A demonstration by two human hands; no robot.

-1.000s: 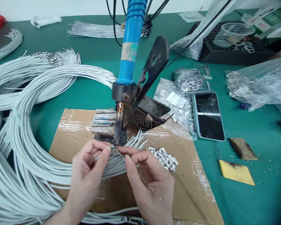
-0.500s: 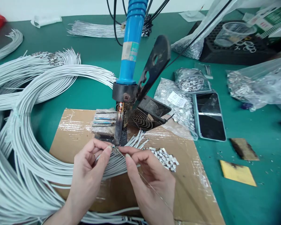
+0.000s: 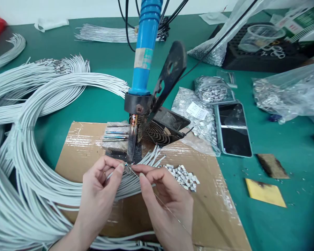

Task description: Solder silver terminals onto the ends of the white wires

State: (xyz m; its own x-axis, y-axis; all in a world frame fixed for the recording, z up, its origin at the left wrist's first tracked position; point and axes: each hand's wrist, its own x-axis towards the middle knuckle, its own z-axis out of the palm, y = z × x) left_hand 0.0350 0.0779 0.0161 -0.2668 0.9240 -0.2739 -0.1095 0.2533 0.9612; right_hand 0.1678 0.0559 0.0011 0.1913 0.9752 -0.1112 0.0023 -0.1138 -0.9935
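Just under the tip of a soldering iron (image 3: 142,59), clamped upright with a blue handle, my two hands nearly meet. My left hand (image 3: 101,190) pinches a thin grey cable (image 3: 109,176) near its end, where tiny coloured wire ends show at the fingertips. Thumb and forefinger of my right hand (image 3: 167,202) are closed on a thin solder wire (image 3: 170,211). Its front end reaches the cable end; the rest runs back across the palm. Whether solder and wire touch is too small to tell. Behind the hands lies a bundle of grey cables (image 3: 131,183).
Small metal connector pieces (image 3: 181,176) lie on the cardboard sheet (image 3: 211,209). The iron's black stand (image 3: 169,75) and a fan (image 3: 162,130) rise behind. Coiled cables (image 3: 28,146) fill the left. A phone (image 3: 234,129), bags of metal parts (image 3: 195,111) and a yellow sponge (image 3: 265,192) lie right.
My right hand with the solder wire has shifted very slightly left. My left hand keeps its pinch on the cable. The iron appears marginally further left in the picture.
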